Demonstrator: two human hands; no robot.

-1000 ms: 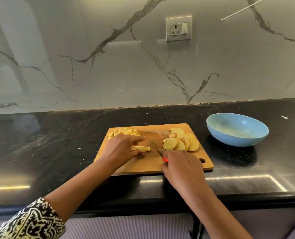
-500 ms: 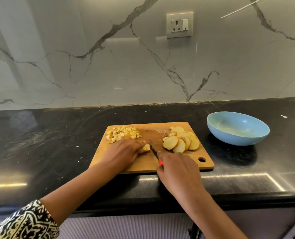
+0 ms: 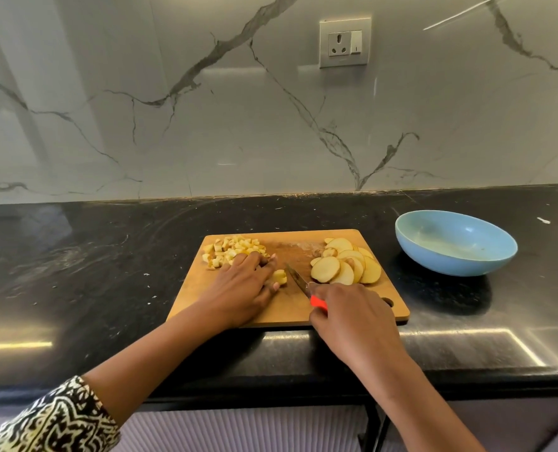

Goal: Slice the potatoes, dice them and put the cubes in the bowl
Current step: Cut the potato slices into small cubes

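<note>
Black stone counter (image 3: 108, 256) running under marble wall. Wooden board (image 3: 287, 308) carrying diced cubes (image 3: 235, 247) far-left, potato slices (image 3: 346, 265) right; blue bowl (image 3: 450, 265) sitting empty beside. Left hand (image 3: 241, 288) lying flat, fingertips steadying small potato piece (image 3: 279, 277). Right hand (image 3: 352, 318) gripping knife (image 3: 298, 279) by red handle. Slices likely firm, wet, slippery: pinch by edges.

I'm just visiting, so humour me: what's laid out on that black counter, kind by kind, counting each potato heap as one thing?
wooden cutting board: 1
red-handled knife: 1
blue bowl: 1
heaps of potato: 2, the cubes and the slices
potato piece beside the blade: 1
Total: 6
</note>
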